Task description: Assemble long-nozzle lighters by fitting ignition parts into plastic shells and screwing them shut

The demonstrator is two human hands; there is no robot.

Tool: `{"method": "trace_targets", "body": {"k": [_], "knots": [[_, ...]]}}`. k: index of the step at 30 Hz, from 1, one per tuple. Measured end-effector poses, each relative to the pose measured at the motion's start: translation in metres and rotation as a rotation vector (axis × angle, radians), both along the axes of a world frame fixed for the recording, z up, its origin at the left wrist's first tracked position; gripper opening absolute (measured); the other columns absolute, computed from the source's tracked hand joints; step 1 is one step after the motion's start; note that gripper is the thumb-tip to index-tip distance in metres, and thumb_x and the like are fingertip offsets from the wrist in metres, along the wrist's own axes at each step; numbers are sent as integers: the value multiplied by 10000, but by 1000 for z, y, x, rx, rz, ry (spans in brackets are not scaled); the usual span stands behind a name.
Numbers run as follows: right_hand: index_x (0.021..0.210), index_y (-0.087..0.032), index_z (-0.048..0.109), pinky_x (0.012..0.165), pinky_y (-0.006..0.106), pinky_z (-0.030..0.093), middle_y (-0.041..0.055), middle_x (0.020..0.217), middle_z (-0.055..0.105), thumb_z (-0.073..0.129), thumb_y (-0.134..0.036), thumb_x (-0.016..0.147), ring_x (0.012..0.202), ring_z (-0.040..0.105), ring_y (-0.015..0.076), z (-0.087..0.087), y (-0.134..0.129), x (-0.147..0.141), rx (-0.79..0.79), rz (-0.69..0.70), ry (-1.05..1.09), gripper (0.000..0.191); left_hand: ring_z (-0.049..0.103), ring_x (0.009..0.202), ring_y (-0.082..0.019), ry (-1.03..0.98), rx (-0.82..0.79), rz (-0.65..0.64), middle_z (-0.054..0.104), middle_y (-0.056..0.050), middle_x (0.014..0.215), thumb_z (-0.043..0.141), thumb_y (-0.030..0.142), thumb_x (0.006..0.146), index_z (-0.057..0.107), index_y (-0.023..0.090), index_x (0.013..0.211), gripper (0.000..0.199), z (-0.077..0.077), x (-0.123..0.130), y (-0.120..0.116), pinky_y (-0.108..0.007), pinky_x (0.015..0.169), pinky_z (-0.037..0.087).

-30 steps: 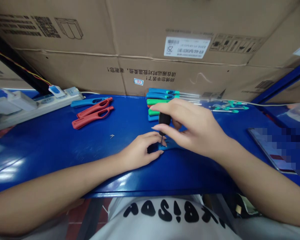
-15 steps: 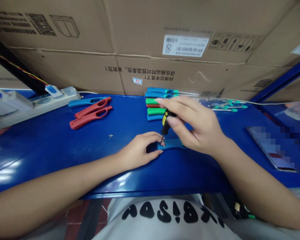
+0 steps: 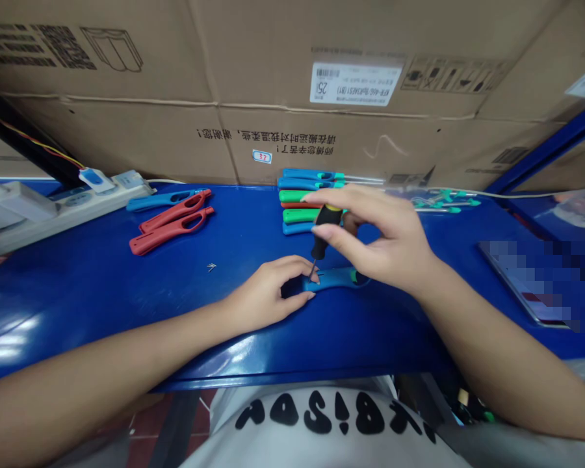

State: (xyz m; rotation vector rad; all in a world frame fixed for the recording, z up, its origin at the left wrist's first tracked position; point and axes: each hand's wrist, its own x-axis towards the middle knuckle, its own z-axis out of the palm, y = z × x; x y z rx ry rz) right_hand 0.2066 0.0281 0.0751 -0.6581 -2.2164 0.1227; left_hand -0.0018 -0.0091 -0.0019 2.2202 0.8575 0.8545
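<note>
My right hand [image 3: 380, 234] is closed round a black and yellow screwdriver [image 3: 322, 237], its shaft slanting down. The tip meets the left end of a blue plastic handle [image 3: 338, 279] lying on the table. Thumb and fingers of my left hand [image 3: 273, 292] grip that same end from both sides. A green bit shows near the handle's right end. Several small screws [image 3: 211, 267] lie loose to the left of my left hand. Behind my right hand is a row of blue, green and red handles [image 3: 299, 215], partly covered by my fingers.
Two red handles [image 3: 170, 235] and a blue handle [image 3: 158, 201] lie at the back left, near a white power strip [image 3: 73, 207]. Metal rods with green ends [image 3: 443, 203] lie at the back right. A phone [image 3: 526, 286] rests at right. A cardboard box [image 3: 253, 78] stands behind.
The screwdriver has turned in my right hand, with less yellow showing. My right hand has shifted slightly, uncovering more of the blue handle's right end. The whole view has moved a little.
</note>
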Motion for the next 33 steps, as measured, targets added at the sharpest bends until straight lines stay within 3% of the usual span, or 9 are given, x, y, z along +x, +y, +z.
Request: {"method": "trace_targets", "body": {"k": [3,6,8,12,16,21,26,30,33], "knots": [[1215,-224,670,804,367,576,89,1120,722,555,-407,992,937,691,221,0,-1,-1,101,-50,-3,310,661,1106,-203,-5,2,-3,697,-68,1114,647,172,915,665,189,1063,150,0,0,0,-354,1010,511],[1387,-230,548,785,347,587,92,1287,663,363,-307,1063,928,695,185,-2,-1,-2,-67,24,10,380,663,1085,-196,1,-9,-4,693,-70,1127,658,176,909,666,182,1060,151,0,0,0,-347,1002,511],[1373,-237,549,754,328,592,74,1257,679,388,-321,1060,860,699,164,-3,1,-2,-128,49,35,362,659,1089,-193,8,-12,-8,690,-70,1133,661,183,912,665,182,1062,150,0,0,0,-341,1001,507],[1167,-219,680,797,346,587,78,1117,735,609,-418,963,890,704,205,-5,6,-1,46,-33,59,294,650,1116,-196,17,-2,-19,683,-73,1151,657,194,921,664,189,1075,154,0,-1,0,-341,1010,499],[1398,-255,551,732,334,593,69,1242,691,359,-324,1066,824,705,162,-3,4,1,-84,48,29,390,651,1104,-196,17,-11,-25,682,-76,1150,656,198,926,658,187,1080,154,0,-1,0,-352,1006,506],[1225,-252,685,765,354,585,61,1058,740,598,-430,968,861,697,201,1,-2,2,82,-19,15,324,659,1100,-200,10,8,-19,687,-68,1117,655,190,923,658,194,1061,138,0,0,0,-358,1007,514],[1401,-268,565,864,366,579,58,1175,714,359,-291,1061,993,696,188,5,-6,2,-9,73,-35,399,666,1084,-206,17,-1,-12,687,-71,1136,659,197,920,661,194,1063,143,2,0,0,-364,998,520],[1244,-260,678,826,352,573,52,1050,730,542,-380,1001,904,692,194,4,-5,2,67,21,-42,303,658,1073,-193,15,7,-18,682,-62,1109,654,179,919,661,189,1057,138,2,0,0,-340,989,516],[1294,-253,651,838,374,574,80,1193,698,498,-359,1015,972,681,214,3,-4,3,47,9,-46,335,656,1082,-190,12,1,-22,682,-61,1111,651,190,926,662,187,1066,140,1,-1,0,-334,998,510]]}}
